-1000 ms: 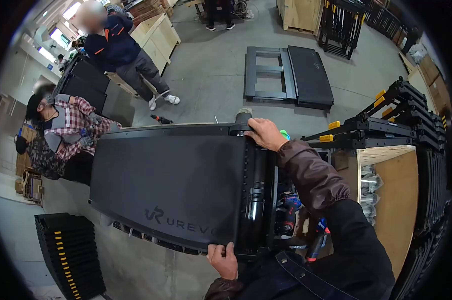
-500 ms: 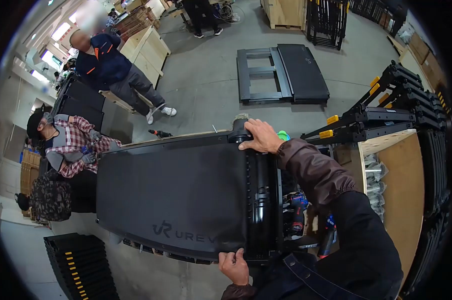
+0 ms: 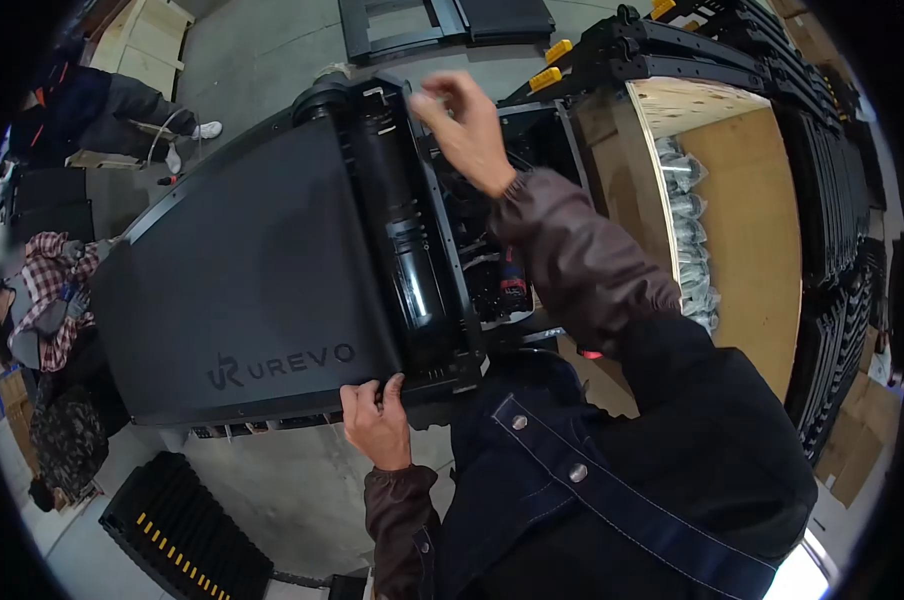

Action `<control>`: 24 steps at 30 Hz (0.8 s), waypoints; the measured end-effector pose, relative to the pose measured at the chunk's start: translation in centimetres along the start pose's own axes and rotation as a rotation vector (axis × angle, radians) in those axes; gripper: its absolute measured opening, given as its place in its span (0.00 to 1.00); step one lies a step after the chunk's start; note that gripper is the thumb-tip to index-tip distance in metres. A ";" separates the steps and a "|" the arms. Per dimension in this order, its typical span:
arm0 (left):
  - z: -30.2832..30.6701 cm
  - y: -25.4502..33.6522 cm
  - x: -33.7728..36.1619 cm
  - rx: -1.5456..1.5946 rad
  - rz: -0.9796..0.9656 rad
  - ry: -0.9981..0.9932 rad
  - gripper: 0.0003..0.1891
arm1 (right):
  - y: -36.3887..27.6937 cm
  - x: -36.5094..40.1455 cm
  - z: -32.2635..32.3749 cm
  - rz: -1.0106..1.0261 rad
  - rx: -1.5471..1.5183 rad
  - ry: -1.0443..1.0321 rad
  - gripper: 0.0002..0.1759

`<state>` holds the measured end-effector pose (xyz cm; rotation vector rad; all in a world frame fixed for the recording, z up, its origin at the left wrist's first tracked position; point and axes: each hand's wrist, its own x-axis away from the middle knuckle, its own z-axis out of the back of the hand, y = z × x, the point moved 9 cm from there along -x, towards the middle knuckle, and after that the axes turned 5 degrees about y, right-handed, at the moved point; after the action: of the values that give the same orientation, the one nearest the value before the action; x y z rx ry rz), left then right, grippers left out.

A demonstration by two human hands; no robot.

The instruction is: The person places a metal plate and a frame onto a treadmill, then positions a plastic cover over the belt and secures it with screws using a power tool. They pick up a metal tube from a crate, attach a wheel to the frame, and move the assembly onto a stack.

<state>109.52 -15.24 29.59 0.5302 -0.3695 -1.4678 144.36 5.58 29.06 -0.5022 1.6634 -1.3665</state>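
A treadmill's wide black panel with a UREVO logo lies across the work area in front of me. Along its right side runs a glossy black cylinder set in a black frame. My left hand is closed on the panel's near edge by the corner, thumb and fingertips on top; what its other fingers touch underneath is hidden. Raised over the far end of the frame, my right hand is slightly blurred, its thumb and fingers apart with nothing visible between them.
A red-and-black power tool lies right of the frame. Beyond it, a wooden crate holds plastic-wrapped parts. Black frames with yellow pieces are stacked at upper right. Stacked black parts stand lower left. Two people are at left.
My right hand has let go of the panel's far corner and lifted to the right. My left hand stays at the near edge. The view has turned and moved closer to the frame.
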 end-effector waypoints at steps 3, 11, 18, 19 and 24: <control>-0.2 0.2 -0.5 -0.025 -0.018 -0.063 0.14 | 2.0 12.7 4.6 -0.443 -0.096 -0.153 0.08; -0.8 0.2 -0.1 -0.095 0.065 -0.057 0.13 | 15.2 39.8 8.2 -0.404 0.810 -0.894 0.13; 3.6 -6.6 5.3 0.173 0.211 0.040 0.05 | 37.1 48.5 9.0 -0.690 0.739 -0.600 0.15; 3.0 -9.6 7.0 0.214 0.342 -0.008 0.06 | 33.1 43.7 9.6 -0.681 0.713 -0.632 0.15; -2.9 -26.2 13.8 0.198 0.571 -0.208 0.11 | 20.3 38.2 7.0 -0.863 0.471 -0.573 0.10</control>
<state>90.27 -29.25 11.70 0.3848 -0.7685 -0.9363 135.01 -21.51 -4.13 -1.2658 0.6091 -1.8987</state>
